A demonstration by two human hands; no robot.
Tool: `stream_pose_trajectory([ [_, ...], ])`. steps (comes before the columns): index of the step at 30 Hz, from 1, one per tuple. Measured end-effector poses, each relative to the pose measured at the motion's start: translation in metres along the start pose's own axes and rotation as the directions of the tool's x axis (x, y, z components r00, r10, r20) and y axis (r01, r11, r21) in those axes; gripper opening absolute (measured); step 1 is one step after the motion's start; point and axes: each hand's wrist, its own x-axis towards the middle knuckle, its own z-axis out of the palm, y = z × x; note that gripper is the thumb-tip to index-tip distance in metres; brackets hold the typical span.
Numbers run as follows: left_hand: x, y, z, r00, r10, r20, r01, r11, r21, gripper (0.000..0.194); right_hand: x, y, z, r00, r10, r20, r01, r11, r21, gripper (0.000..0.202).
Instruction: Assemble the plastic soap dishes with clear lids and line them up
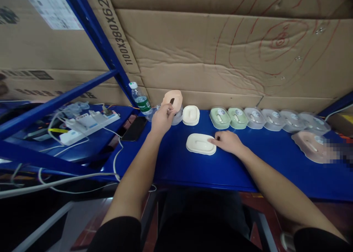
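Nearest to us is our dark clothing point(198, 226), below the edge of the blue counter point(171, 171). On the counter in front of us, a white oval piece point(200, 144) lies flat. Our right hand point(228, 141) touches its right end; the fingers are bent, and we cannot tell whether they pinch it or only rest there. Off to the right we see a pinkish container point(310, 145), its right end hidden by a pixelated patch. To the left lie a black phone point(134, 129) and, beyond the blue frame, a white power strip point(89, 125) with plugs in it.

Farther in, our left hand point(163, 119) holds up a tilted peach piece point(176, 94) with a dark slot, its fingers pinching the lower part. Just to the right of it sits a cream squarish piece point(191, 114). Farther right we have a row of lidded containers point(255, 118), two green ones at its left end.

A bottle point(140, 99) with a green label stands left of the peach piece. Behind everything rises cardboard point(187, 42), marked with red curves.
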Motion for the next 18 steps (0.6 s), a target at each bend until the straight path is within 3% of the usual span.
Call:
stream_pose_trajectory([
  [7,-0.003,0.001,0.011,0.999,0.009,0.04,-0.012,0.997,0.073,0.012,0.0,0.001,-0.001,1.0,-0.004,0.0,0.004,1.0,0.008,0.045],
  [12,-0.002,0.002,0.011,0.999,0.005,-0.054,-0.003,0.999,0.043,0.013,0.0,0.001,0.001,1.0,-0.019,-0.004,0.019,1.0,0.005,0.045],
  [16,-0.005,0.011,0.007,0.979,0.045,-0.198,-0.078,0.984,-0.16,0.014,-0.001,0.002,0.0,1.0,-0.012,-0.027,0.013,0.999,0.047,0.047],
  [18,-0.008,0.02,0.005,0.988,0.045,-0.151,-0.098,0.924,-0.369,0.024,-0.002,0.003,-0.002,0.995,-0.002,-0.096,0.012,0.995,0.103,0.049],
])
